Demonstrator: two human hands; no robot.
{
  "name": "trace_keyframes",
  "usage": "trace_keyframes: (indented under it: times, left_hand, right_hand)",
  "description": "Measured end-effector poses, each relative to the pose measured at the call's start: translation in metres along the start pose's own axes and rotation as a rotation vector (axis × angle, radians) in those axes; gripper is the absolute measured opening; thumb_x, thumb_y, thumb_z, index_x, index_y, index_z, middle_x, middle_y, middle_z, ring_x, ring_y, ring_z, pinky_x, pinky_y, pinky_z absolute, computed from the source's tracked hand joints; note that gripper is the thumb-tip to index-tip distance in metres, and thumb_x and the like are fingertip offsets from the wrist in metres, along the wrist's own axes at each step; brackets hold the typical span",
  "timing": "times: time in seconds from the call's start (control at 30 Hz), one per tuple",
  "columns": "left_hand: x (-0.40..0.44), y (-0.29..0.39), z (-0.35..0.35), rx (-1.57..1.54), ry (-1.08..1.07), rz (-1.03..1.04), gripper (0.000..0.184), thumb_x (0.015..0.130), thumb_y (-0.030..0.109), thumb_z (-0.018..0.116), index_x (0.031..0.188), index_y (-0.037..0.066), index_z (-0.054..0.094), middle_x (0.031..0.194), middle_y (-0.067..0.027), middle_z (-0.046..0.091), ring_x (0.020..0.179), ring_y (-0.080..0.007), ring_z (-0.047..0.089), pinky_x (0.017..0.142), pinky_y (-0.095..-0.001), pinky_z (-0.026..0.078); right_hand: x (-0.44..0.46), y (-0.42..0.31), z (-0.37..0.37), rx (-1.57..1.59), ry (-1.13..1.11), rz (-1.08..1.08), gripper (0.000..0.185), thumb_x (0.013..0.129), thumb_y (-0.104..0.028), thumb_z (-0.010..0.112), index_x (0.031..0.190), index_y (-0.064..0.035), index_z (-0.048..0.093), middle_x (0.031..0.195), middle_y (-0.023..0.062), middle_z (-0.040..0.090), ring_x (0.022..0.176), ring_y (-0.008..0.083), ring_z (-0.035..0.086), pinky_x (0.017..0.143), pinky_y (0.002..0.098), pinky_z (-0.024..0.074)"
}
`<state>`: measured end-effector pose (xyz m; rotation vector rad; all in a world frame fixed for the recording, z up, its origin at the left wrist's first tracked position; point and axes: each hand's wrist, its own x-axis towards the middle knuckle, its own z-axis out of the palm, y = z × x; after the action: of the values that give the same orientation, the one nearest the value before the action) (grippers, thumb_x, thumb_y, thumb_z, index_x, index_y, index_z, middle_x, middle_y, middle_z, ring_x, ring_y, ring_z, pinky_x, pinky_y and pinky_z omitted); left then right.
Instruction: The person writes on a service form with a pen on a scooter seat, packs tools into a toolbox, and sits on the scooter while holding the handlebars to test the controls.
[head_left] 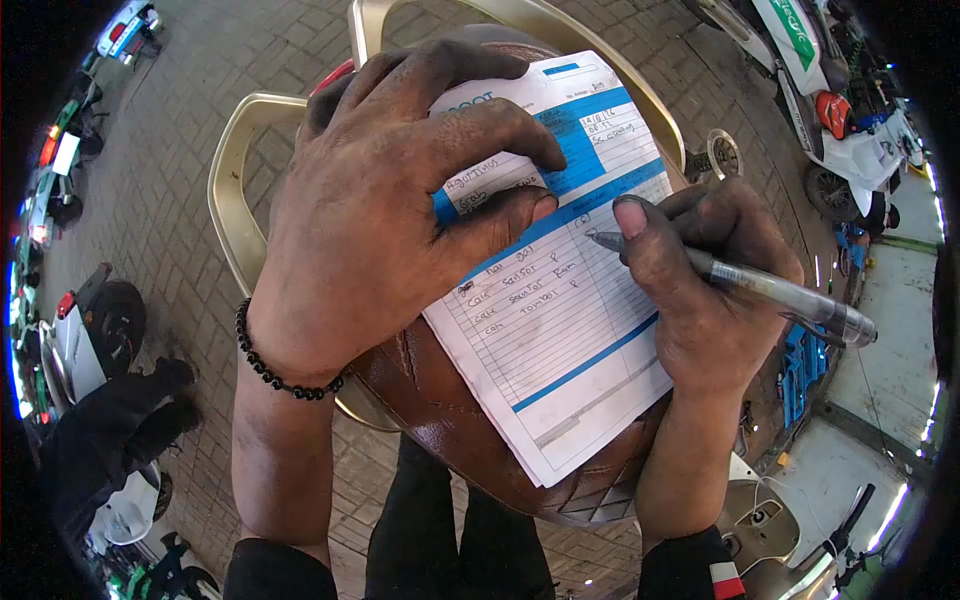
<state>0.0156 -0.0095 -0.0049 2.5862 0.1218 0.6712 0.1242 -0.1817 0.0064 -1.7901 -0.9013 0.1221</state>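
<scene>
A stack of printed forms (575,350) with blue bands and handwritten lines lies tilted on a brown quilted leather seat (425,395). Across its upper left part rests my left hand (375,190), fingers apart, pressing the paper and hiding some of the print. A black beaded bracelet (270,375) circles that wrist. My right hand (715,265) grips a clear-barrelled pen (775,290) with a dark grip. The pen's tip is at the form's right column, close below a small written mark; whether it touches the paper I cannot tell. Dark smudges cover both hands.
Gold-coloured metal rails (235,170) curve around the seat. Paving bricks (225,60) make up the floor. White motorbikes (850,145) stand at right, and more vehicles line the left side, where a person in dark clothes (110,430) is. Blue tools (800,370) lie at lower right.
</scene>
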Motion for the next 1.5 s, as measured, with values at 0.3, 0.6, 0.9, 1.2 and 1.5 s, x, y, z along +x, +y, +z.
trace_keyframes:
  times: [0.3, 0.6, 0.9, 1.2, 1.5]
  left_hand:
    - [0.001, 0.001, -0.003, -0.02, -0.068, -0.042, 0.025, 0.076, 0.024, 0.074, 0.098, 0.013, 0.069, 0.121, -0.0097, 0.058, 0.11, -0.0274, 0.056, 0.09, -0.0382, 0.045]
    - [-0.001, -0.001, 0.0, -0.011, -0.002, -0.005, 0.022, 0.076, 0.024, 0.074, 0.096, 0.014, 0.069, 0.125, -0.0086, 0.056, 0.112, -0.0279, 0.056, 0.089, -0.0399, 0.047]
    - [-0.001, -0.003, 0.002, -0.04, -0.002, 0.022, 0.023, 0.077, 0.024, 0.073, 0.097, 0.013, 0.069, 0.124, -0.0102, 0.056, 0.111, -0.0275, 0.057, 0.087, -0.0391, 0.049]
    - [0.0, -0.002, -0.002, -0.003, -0.007, 0.02, 0.024, 0.075, 0.025, 0.074, 0.095, 0.014, 0.069, 0.123, -0.0114, 0.058, 0.113, -0.0291, 0.055, 0.089, -0.0405, 0.046]
    - [-0.003, -0.001, 0.0, 0.008, 0.0, -0.041, 0.025, 0.076, 0.034, 0.073, 0.093, 0.017, 0.07, 0.125, -0.0076, 0.057, 0.113, -0.03, 0.054, 0.093, -0.0429, 0.043]
  right_hand:
    - [0.0, 0.001, -0.002, 0.085, 0.088, 0.104, 0.03, 0.075, -0.008, 0.078, 0.068, -0.0071, 0.049, 0.061, -0.0003, 0.052, 0.051, 0.0046, 0.044, 0.046, 0.0182, 0.0311]
    - [0.0, 0.003, -0.008, 0.116, 0.075, 0.119, 0.029, 0.076, -0.012, 0.078, 0.073, -0.0083, 0.049, 0.062, 0.0001, 0.053, 0.05, 0.0044, 0.043, 0.046, 0.0178, 0.031]
    - [-0.004, 0.004, -0.016, 0.126, -0.038, 0.119, 0.03, 0.073, -0.008, 0.079, 0.075, -0.0051, 0.049, 0.07, 0.0058, 0.057, 0.059, 0.0091, 0.049, 0.054, 0.0204, 0.038]
    - [-0.003, 0.009, -0.018, 0.186, -0.111, 0.078, 0.032, 0.07, -0.009, 0.081, 0.077, -0.0046, 0.049, 0.072, 0.0066, 0.057, 0.061, 0.0096, 0.05, 0.055, 0.0214, 0.0393]
    - [-0.001, 0.013, -0.018, 0.267, -0.055, 0.121, 0.031, 0.067, -0.015, 0.084, 0.069, -0.0031, 0.055, 0.065, 0.006, 0.059, 0.058, 0.0097, 0.054, 0.05, 0.0225, 0.0404]
